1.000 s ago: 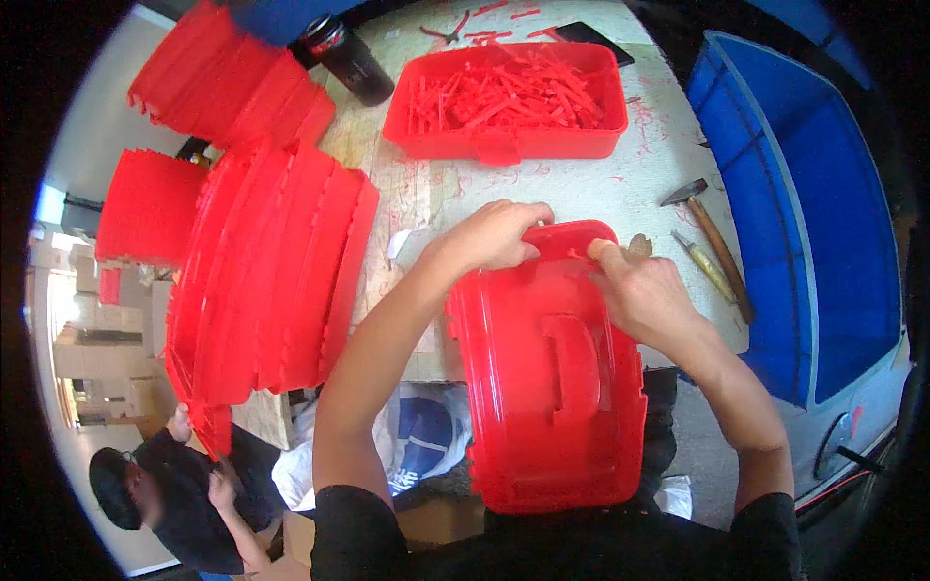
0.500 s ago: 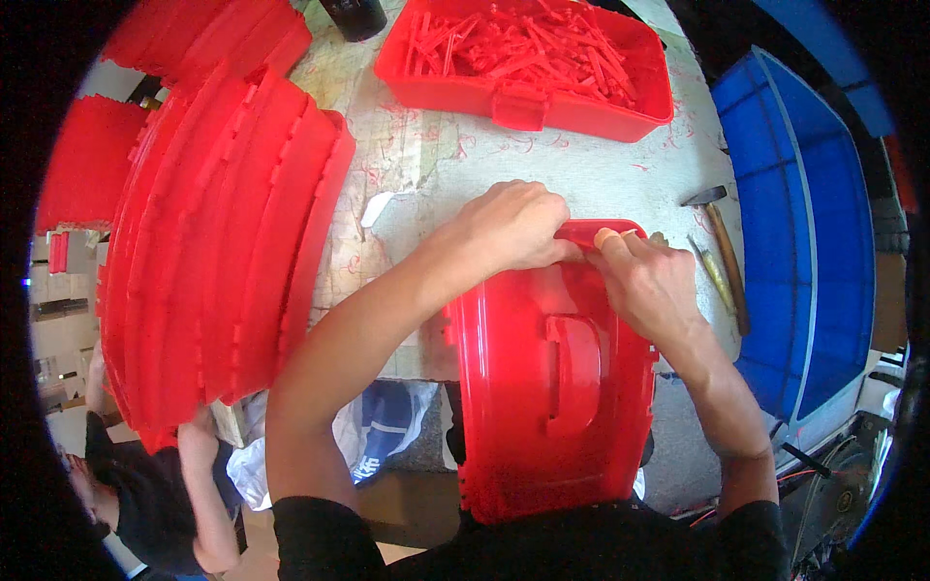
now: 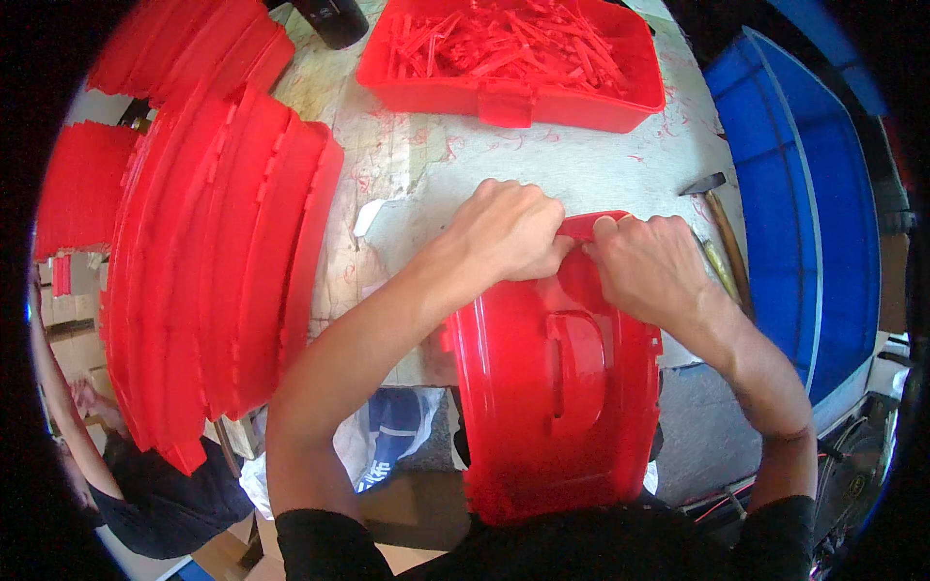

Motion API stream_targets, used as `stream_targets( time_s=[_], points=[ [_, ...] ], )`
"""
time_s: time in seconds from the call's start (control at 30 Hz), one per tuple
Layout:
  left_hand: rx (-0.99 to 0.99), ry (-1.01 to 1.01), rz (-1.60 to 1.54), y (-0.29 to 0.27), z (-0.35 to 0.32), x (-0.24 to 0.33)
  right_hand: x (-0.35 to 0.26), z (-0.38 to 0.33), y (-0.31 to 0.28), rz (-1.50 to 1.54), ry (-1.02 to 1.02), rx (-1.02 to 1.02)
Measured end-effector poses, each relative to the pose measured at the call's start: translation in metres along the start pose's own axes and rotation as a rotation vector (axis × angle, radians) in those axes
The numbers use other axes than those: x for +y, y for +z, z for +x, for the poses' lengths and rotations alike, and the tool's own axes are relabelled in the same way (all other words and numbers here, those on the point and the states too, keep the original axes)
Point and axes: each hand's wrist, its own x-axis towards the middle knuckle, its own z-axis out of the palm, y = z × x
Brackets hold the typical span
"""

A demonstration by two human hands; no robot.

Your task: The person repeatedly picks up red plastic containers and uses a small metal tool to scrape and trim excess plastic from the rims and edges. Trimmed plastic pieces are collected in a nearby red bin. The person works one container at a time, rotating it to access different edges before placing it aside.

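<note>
A red plastic box lid (image 3: pixel 504 387) with a D-shaped handle (image 3: pixel 581 368) leans from my lap against the table's near edge. At its far end my left hand (image 3: pixel 513 229) is closed on the rim, knuckles up. Close beside it, my right hand (image 3: pixel 651 269) is also closed, thumb and bent fingers pinching the same rim. Any small part between the fingertips is hidden. Beyond my hands stands a red plastic box (image 3: pixel 572 111) with a front latch tab, filled with loose red plastic strips (image 3: pixel 504 48).
Tall stacks of nested red lids (image 3: pixel 213 261) stand at left. On the right lie a hammer (image 3: pixel 727 237) and a thin yellowish tool (image 3: pixel 715 259), beside a blue crate (image 3: pixel 775 223). A dark cup (image 3: pixel 334 21) is at the back; a co-worker's arm (image 3: pixel 73 407) shows lower left.
My right hand has turned, its knuckles now higher and its elbow further out. The left hand stays on the rim. The view has shifted slightly, and the co-worker at lower left has moved.
</note>
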Motion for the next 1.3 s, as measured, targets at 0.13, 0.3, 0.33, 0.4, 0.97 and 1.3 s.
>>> stream_targets(
  time_s=[0.13,0.3,0.33,0.4,0.97,1.3],
  points=[
    [0.017,0.002,0.012,0.001,0.001,0.000,0.000,-0.001,0.001,0.035,0.025,0.019],
    [0.028,0.037,0.014,0.004,0.002,-0.001,-0.003,-0.005,0.013,-0.034,-0.042,0.198],
    [0.037,0.039,0.010,0.004,0.003,-0.001,-0.002,-0.005,0.014,-0.064,-0.060,0.269],
    [0.032,0.034,0.004,0.003,0.004,-0.001,0.000,-0.005,0.016,-0.062,-0.045,0.189],
    [0.016,-0.003,-0.049,0.005,0.012,-0.004,0.014,-0.002,0.024,-0.015,-0.046,0.241],
    [0.062,-0.046,-0.027,0.007,0.012,0.007,0.020,0.013,0.008,-0.190,-0.222,0.233]
  ],
)
